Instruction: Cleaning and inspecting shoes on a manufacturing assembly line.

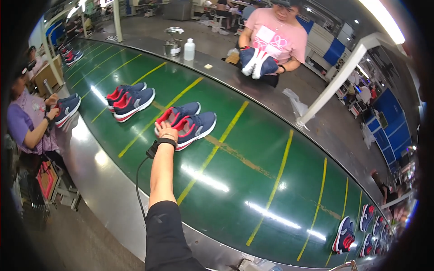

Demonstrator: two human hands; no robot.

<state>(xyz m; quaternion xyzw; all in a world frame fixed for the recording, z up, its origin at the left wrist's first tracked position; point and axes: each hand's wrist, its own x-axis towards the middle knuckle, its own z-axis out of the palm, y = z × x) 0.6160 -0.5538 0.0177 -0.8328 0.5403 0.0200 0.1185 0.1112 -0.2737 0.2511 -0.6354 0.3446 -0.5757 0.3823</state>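
Observation:
My left arm, in a black sleeve with a black wrist strap and cable, reaches over the green conveyor belt (253, 198). My left hand (167, 129) is closed at the heel end of a pair of navy sneakers (202, 127) with red linings and white soles. Its fingers go into the shoe openings, so the fingertips are partly hidden. The pair stands upright on the belt, toes pointing right and away. Further left on the belt is another navy pair (134, 103). My right hand is out of view.
Across the belt a person in pink (275, 36) holds navy shoes. At left another person (31, 113) handles a sneaker over the metal edge (101, 169). A white bottle (189, 49) and metal can (172, 47) stand beyond the belt; more sneakers (344, 235) lie at lower right.

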